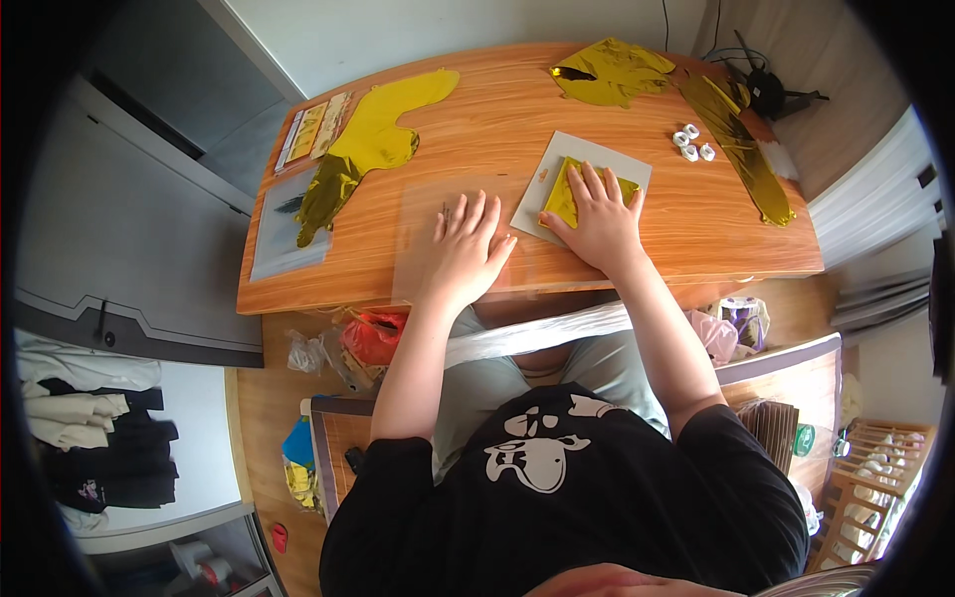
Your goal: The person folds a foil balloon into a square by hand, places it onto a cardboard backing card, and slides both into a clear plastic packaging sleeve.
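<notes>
"What's furthest left?"

"A clear plastic sheet point(274, 234), well left of the left hand point(466, 249), the crumpled end of a long gold foil sheet point(386, 119) lying over it. Off there, the foil seems set aside to leave the hands room."

"And that hand?"

"Palm down, fingers loosely spread, pinching nothing. It appears to rest on a transparent film point(413, 239), perhaps just for support."

"The other?"

"The right hand point(602, 219) lies flat, fingers slightly apart, thumb out, over a gold foil square point(561, 194) on a grey card point(530, 211). The card probably serves as backing; the palm likely steadies the foil. How hard it presses, I can't tell."

"Beyond it?"

"More gold foil point(612, 80) past its fingertips, then four small white rings point(689, 153) to its right, seemingly kept within reach, and a long foil strip point(746, 164) further right."
</notes>
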Tool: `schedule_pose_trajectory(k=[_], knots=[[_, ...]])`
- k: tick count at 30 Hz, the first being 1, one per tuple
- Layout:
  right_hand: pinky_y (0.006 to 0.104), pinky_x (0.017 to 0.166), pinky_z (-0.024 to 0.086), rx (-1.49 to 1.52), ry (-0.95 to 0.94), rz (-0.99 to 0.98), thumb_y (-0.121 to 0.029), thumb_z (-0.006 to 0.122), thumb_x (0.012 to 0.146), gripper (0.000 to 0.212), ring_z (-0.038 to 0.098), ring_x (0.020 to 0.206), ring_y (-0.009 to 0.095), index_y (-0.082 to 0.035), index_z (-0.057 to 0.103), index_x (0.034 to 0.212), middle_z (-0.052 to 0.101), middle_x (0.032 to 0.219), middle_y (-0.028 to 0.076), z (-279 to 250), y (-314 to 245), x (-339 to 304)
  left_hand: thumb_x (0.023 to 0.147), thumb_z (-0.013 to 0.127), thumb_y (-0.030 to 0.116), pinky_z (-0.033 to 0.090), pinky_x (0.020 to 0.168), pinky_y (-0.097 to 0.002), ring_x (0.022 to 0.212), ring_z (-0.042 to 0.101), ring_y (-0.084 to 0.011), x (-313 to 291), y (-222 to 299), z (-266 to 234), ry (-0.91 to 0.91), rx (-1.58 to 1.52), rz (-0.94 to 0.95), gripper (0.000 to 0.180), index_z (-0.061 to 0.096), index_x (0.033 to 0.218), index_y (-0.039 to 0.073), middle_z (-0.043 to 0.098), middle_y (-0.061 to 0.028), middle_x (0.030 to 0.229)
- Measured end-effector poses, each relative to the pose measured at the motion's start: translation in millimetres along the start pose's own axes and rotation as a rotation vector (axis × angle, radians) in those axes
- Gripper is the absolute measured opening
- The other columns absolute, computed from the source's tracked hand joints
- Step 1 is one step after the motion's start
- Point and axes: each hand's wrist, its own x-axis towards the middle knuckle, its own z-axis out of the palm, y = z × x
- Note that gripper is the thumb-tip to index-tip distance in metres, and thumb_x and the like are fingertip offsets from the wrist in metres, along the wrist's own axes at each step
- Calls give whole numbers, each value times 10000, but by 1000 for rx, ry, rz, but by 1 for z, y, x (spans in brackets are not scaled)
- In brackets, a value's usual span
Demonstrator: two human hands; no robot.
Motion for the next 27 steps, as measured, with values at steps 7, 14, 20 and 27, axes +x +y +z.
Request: schedule_pose_trajectory(k=[7,14,20,27], knots=[[736,1178,187,-6,-24,-26,-742,531,925,888,310,1536,355,-168,405,1590,372,1656,90,-3,1,0,1097,381,467,154,1280,-545,1571,219,-374,2,-9,-7,-27,-205,58,626,347,1609,109,289,-163,1684],[708,1191,195,80,-71,-230,-728,557,914,893,324,1529,349,-158,412,1585,384,1647,100,-14,6,-20,1075,432,485,191,1257,-573,1545,262,-428,16,16,10,83,-28,-36,641,382,1597,116,324,-196,1664],[686,1213,168,106,-144,-327,-746,553,904,920,299,1540,346,-168,386,1601,368,1656,94,-30,12,-38,1053,471,499,199,1247,-595,1527,283,-461,18,26,12,127,-22,-44,665,395,1588,111,338,-218,1651],[672,1226,157,125,-165,-407,-660,491,982,798,283,1549,341,-171,380,1603,357,1664,90,-25,16,-29,1058,465,452,205,1233,-634,1529,287,-446,20,24,16,109,-27,29,632,392,1587,114,349,-212,1644]])
